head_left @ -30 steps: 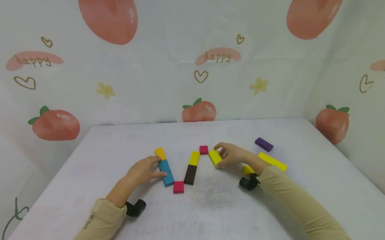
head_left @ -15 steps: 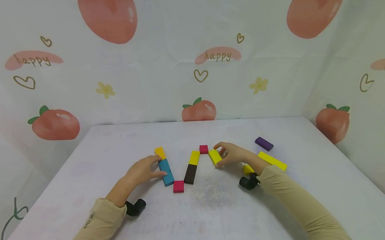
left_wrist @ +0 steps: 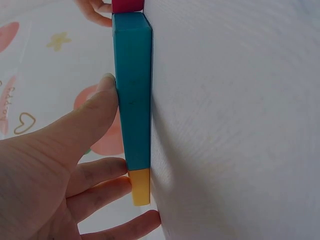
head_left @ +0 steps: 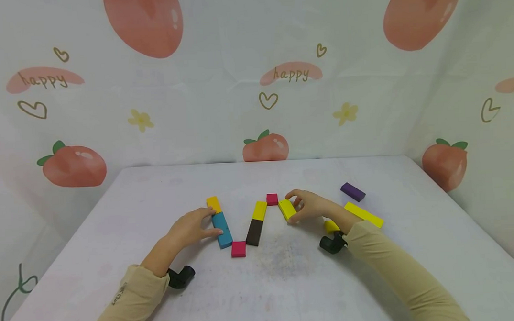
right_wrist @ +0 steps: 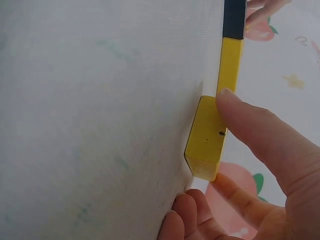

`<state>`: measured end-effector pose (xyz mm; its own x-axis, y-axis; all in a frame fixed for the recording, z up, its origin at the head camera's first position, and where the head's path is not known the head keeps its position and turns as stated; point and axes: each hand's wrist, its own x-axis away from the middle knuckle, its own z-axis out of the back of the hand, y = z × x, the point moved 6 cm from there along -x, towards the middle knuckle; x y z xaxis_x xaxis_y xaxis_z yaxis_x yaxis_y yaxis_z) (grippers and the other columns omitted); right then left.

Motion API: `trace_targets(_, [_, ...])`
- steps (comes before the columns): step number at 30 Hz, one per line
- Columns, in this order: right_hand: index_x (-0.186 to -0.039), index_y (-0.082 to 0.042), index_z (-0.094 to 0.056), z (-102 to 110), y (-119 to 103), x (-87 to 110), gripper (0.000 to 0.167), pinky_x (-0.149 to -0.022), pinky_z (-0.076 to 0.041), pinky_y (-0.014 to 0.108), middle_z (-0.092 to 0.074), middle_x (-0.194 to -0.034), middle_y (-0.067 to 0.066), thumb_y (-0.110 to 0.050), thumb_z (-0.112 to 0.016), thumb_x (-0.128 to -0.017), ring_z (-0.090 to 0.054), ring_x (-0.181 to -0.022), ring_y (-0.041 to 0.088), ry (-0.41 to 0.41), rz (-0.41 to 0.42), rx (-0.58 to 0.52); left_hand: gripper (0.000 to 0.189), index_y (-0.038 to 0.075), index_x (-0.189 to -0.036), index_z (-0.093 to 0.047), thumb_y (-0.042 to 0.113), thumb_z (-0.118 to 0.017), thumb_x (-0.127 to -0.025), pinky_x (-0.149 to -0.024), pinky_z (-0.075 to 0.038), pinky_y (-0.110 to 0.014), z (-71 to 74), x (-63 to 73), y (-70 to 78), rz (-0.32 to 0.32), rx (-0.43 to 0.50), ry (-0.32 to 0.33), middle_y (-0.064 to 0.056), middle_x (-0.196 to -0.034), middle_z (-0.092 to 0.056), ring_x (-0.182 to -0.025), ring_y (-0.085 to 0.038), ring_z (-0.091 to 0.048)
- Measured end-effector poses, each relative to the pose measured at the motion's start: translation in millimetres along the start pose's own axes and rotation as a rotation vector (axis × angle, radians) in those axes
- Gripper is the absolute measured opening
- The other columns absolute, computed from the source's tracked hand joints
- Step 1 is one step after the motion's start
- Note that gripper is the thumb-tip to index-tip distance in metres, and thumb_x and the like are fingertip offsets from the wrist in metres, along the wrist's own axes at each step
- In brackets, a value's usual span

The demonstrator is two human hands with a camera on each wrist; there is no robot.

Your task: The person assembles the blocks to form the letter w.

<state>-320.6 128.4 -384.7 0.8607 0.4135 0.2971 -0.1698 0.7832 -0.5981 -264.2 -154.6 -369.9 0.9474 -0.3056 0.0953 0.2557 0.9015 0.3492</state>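
Note:
My left hand [head_left: 195,226] rests its thumb and fingertips on a blue block [head_left: 222,221] and the orange block [head_left: 213,202] against its far end. In the left wrist view, the thumb lies along the blue block [left_wrist: 134,100]. My right hand [head_left: 309,205] pinches a short yellow block [head_left: 287,210] between thumb and index finger, thumb at the near end. That block slants just right of a far red block [head_left: 272,199]. A second yellow block [head_left: 260,210] meets a dark brown block [head_left: 254,233] end to end. A near red block [head_left: 238,249] sits between the brown and blue ones.
Right of the zigzag lie a purple block [head_left: 352,191], a long yellow block [head_left: 364,215] and a yellow piece [head_left: 330,226] partly hidden behind the right wrist. Black wrist mounts [head_left: 182,277] hang under both sleeves. A printed cloth [head_left: 219,85] stands behind the white table [head_left: 263,294].

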Motion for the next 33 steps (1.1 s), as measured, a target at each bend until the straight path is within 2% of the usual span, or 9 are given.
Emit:
trace_targets(8, [-0.136,-0.014,-0.04,2,5,2.7,0.072,-0.094,-0.051,0.045,-0.055,-0.125,0.018,-0.031,-0.077,-0.076,-0.058,-0.103,0.026,-0.011,-0.012,-0.007,0.066,0.002,-0.132,-0.05,0.037,-0.071,-0.08,-0.104,-0.041,-0.053,-1.1,1.7,0.2,0.012,-0.001,-0.013,-0.022,-0.136,-0.049,-0.127,-0.04,-0.044])
trace_targets(12, [-0.133,-0.015,-0.045,11,10,8.3,0.066,-0.092,-0.052,0.044,-0.056,-0.123,0.016,-0.032,-0.075,-0.077,-0.058,-0.103,0.027,0.001,0.004,0.002,0.066,0.002,-0.132,-0.05,0.037,-0.071,-0.08,-0.104,-0.04,-0.053,-1.2,1.1,-0.2,0.014,0.006,-0.013,-0.022,-0.136,-0.049,-0.128,-0.04,-0.044])
trace_targets(16, [-0.128,-0.011,-0.051,23,14,20.3,0.055,-0.09,-0.053,0.043,-0.059,-0.118,0.017,-0.029,-0.073,-0.08,-0.059,-0.101,0.028,0.012,0.051,0.019,0.066,0.001,-0.131,-0.051,0.037,-0.071,-0.08,-0.104,-0.041,-0.053,-0.6,1.0,0.0,0.002,-0.004,0.0,-0.022,-0.136,-0.05,-0.127,-0.04,-0.045])
trace_targets(21, [-0.123,-0.009,-0.054,33,21,40.8,0.049,-0.087,-0.054,0.039,-0.061,-0.114,0.016,-0.026,-0.072,-0.082,-0.059,-0.098,0.026,-0.005,0.064,0.018,0.066,0.001,-0.131,-0.051,0.036,-0.072,-0.079,-0.104,-0.041,-0.053,-0.4,1.8,-0.3,-0.002,-0.008,0.004,-0.022,-0.135,-0.05,-0.127,-0.04,-0.045])
trace_targets(28, [-0.113,-0.009,-0.06,33,35,64.1,0.037,-0.081,-0.053,0.033,-0.063,-0.104,0.009,-0.024,-0.071,-0.081,-0.058,-0.092,0.02,0.003,0.05,0.042,0.066,0.001,-0.131,-0.051,0.036,-0.072,-0.079,-0.104,-0.041,-0.053,-0.4,2.3,-0.4,0.001,-0.003,-0.002,-0.023,-0.135,-0.05,-0.127,-0.04,-0.045])
trace_targets(33, [-0.107,-0.007,-0.061,29,39,73.2,0.035,-0.074,-0.048,0.027,-0.062,-0.1,0.009,-0.023,-0.074,-0.079,-0.055,-0.087,0.018,0.016,0.049,0.037,0.066,0.0,-0.131,-0.05,0.036,-0.072,-0.08,-0.104,-0.04,-0.053,-0.6,2.9,-0.6,0.003,0.004,-0.006,-0.023,-0.136,-0.05,-0.127,-0.041,-0.044])
